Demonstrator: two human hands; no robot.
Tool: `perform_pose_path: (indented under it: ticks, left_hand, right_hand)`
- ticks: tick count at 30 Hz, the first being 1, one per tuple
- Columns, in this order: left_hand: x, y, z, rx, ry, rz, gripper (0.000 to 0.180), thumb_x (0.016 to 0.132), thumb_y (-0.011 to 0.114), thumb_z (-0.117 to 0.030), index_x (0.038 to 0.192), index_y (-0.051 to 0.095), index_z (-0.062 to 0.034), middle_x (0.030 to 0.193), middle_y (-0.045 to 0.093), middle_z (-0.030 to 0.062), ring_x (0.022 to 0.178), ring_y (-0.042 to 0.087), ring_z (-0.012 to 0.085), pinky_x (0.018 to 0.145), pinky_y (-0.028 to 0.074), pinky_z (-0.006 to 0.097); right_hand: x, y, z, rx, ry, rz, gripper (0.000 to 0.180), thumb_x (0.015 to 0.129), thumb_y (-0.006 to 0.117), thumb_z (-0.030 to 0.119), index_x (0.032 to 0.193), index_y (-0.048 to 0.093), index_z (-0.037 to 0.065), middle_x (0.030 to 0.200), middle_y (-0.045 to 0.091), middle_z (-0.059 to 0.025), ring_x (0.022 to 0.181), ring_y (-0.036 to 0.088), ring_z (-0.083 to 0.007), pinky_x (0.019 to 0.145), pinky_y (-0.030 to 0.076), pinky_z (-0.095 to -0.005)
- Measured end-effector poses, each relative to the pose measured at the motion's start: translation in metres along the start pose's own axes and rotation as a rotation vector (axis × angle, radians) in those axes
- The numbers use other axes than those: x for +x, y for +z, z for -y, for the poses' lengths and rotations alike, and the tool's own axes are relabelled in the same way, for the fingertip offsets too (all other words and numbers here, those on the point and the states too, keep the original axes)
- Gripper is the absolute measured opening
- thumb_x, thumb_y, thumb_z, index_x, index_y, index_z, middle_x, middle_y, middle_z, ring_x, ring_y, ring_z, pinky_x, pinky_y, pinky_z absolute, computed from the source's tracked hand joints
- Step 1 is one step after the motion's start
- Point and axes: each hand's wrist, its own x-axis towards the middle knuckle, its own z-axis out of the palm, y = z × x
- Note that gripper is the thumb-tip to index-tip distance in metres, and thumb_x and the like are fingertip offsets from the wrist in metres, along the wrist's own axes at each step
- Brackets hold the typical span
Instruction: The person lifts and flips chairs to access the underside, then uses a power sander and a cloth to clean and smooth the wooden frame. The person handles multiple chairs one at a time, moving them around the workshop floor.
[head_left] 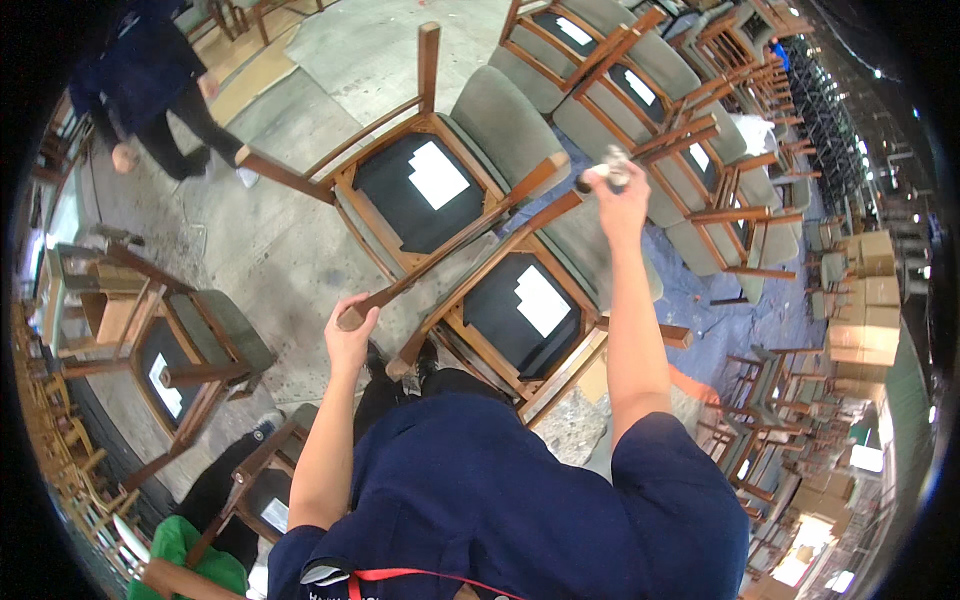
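Observation:
Two upturned wooden chairs with grey upholstery lie before me, the farther chair (375, 195) and the nearer chair (480, 335). Each shows a black underside with a white paper label. My left hand (348, 335) is closed around the end of a brown chair leg (405, 280) that reaches back toward the farther chair. My right hand (622, 195) is closed on a small crumpled whitish thing (614, 165), perhaps a cloth, with something dark beside it. It is at the tip of the nearer chair's raised leg (550, 212); whether it touches the leg is hard to tell.
More upturned chairs (690, 200) crowd the right, with cardboard boxes (865, 300) beyond. Another chair (205, 340) lies at the left. A person in dark clothes (150, 80) stands far left; someone in green (205, 550) is close by at lower left, beside a chair.

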Motion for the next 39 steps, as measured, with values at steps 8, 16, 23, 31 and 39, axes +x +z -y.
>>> perform_pose_path:
  ticks: [8, 16, 23, 31, 39]
  left_hand:
    - [-0.001, 0.004, -0.009, 0.039, -0.071, 0.037, 0.03, 0.094, 0.085, -0.011, 0.122, 0.076, -0.0037, 0.127, 0.077, 0.008, 0.12, 0.07, 0.0194, 0.109, 0.051, 0.036]
    - [0.0, 0.008, -0.012, 0.047, -0.039, 0.049, 0.028, 0.096, 0.083, -0.009, 0.122, 0.075, -0.0031, 0.129, 0.076, 0.0079, 0.122, 0.069, 0.019, 0.111, 0.05, 0.036]
    - [-0.001, 0.015, -0.013, 0.01, -0.039, 0.052, 0.028, 0.096, 0.083, -0.01, 0.122, 0.076, -0.0033, 0.127, 0.077, 0.0069, 0.121, 0.069, 0.0181, 0.11, 0.05, 0.035]
    - [0.0, 0.014, -0.019, 0.025, -0.045, 0.06, 0.029, 0.097, 0.083, -0.012, 0.124, 0.076, -0.0038, 0.124, 0.077, 0.0055, 0.116, 0.069, 0.0168, 0.106, 0.051, 0.033]
    - [-0.002, 0.015, -0.021, 0.039, -0.039, 0.061, 0.03, 0.096, 0.084, -0.012, 0.124, 0.077, -0.0035, 0.126, 0.077, 0.0066, 0.118, 0.07, 0.0172, 0.107, 0.052, 0.034]
  right_hand:
    - [0.007, -0.003, -0.019, 0.032, -0.021, 0.066, 0.048, 0.084, 0.092, 0.032, 0.126, 0.081, 0.011, 0.146, 0.061, -0.0095, 0.135, 0.052, -0.0362, 0.113, 0.048, -0.0453]
    - [0.002, -0.014, -0.032, 0.187, -0.043, 0.133, 0.046, 0.082, 0.093, 0.026, 0.125, 0.08, 0.011, 0.147, 0.061, -0.0084, 0.134, 0.054, -0.0339, 0.116, 0.045, -0.0454]
    - [0.007, -0.017, -0.042, 0.278, 0.014, 0.024, 0.047, 0.081, 0.095, 0.023, 0.122, 0.079, 0.008, 0.147, 0.061, -0.0077, 0.133, 0.056, -0.0315, 0.115, 0.047, -0.0441]
    - [0.035, -0.001, -0.024, 0.21, -0.085, 0.002, 0.049, 0.082, 0.094, 0.029, 0.125, 0.08, 0.01, 0.152, 0.059, -0.0088, 0.134, 0.055, -0.0346, 0.117, 0.046, -0.0454]
    - [0.062, 0.035, -0.006, 0.054, -0.121, 0.001, 0.048, 0.081, 0.095, 0.035, 0.121, 0.083, 0.012, 0.151, 0.061, -0.011, 0.14, 0.05, -0.0372, 0.12, 0.044, -0.0486]
